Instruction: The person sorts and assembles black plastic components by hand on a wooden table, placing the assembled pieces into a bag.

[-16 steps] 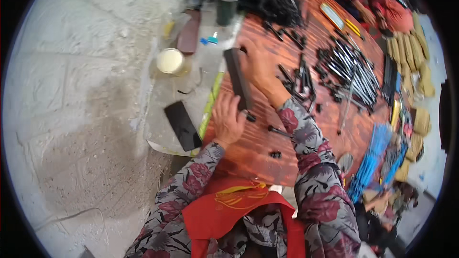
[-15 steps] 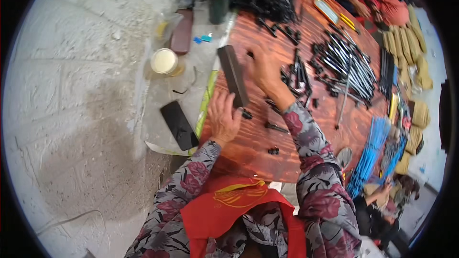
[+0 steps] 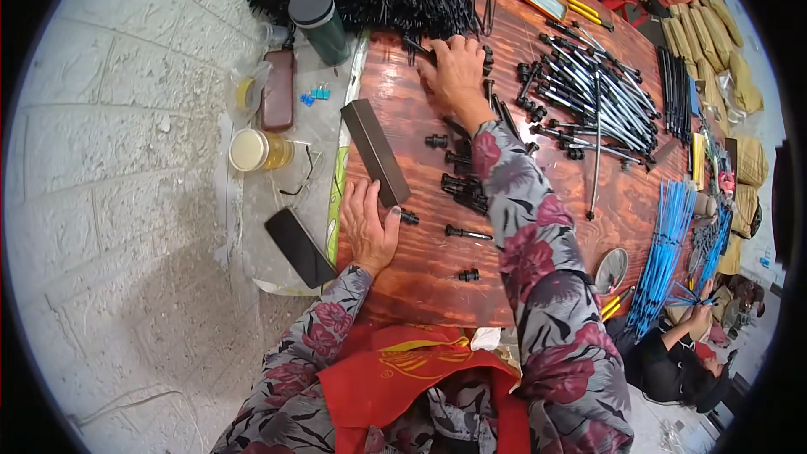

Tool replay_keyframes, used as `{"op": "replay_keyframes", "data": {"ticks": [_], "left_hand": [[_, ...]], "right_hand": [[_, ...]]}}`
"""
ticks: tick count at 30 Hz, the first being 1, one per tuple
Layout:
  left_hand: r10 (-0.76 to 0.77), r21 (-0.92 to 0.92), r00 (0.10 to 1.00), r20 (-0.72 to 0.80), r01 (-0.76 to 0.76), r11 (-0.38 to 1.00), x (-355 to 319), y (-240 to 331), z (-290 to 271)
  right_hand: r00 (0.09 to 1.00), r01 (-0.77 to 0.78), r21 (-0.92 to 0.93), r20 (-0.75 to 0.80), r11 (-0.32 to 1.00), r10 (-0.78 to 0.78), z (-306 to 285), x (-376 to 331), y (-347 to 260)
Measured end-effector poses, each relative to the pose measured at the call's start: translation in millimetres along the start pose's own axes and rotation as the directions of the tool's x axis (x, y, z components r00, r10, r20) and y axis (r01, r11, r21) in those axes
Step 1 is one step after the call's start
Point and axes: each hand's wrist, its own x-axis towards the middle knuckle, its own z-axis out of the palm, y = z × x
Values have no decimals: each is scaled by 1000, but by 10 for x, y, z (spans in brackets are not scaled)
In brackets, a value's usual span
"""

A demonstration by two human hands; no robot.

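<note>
My left hand [image 3: 368, 231] lies on the near left of the table, fingers stretched out and apart. Its fingertips touch the near end of a long dark brown block [image 3: 374, 151], and its thumb is beside a small black fitting [image 3: 408, 217]. Farther off, my right hand [image 3: 458, 76] reaches to the near edge of a big bundle of thin black rods [image 3: 361, 0]. Its fingers are bent, and a dark piece shows at the fingertips; I cannot make out what it is. Several black plastic fittings [image 3: 462, 185] lie under and beside my right forearm.
Silver-and-black rods [image 3: 593, 101] are heaped at right, near blue cable ties [image 3: 660, 261]. On the left stand a dark green tumbler [image 3: 321, 29] and a lidded jar [image 3: 261, 151], with a phone [image 3: 299, 246] and glasses [image 3: 303, 172]. Other people sit at the far right.
My right hand has moved away from me, past the block to the rod bundle. The left hand stays at the block's near end. The view has shifted, showing more of the bundle.
</note>
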Motion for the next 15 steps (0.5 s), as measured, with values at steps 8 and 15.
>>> {"op": "replay_keyframes", "data": {"ticks": [8, 15], "left_hand": [[4, 4, 999, 38, -4, 1000, 2, -51, -32], [-10, 59, 999, 46, 7, 998, 11, -2, -69]], "right_hand": [[997, -33, -57, 68, 998, 37, 93, -392, 114], [938, -98, -75, 327, 992, 117, -819, -811, 280]]}}
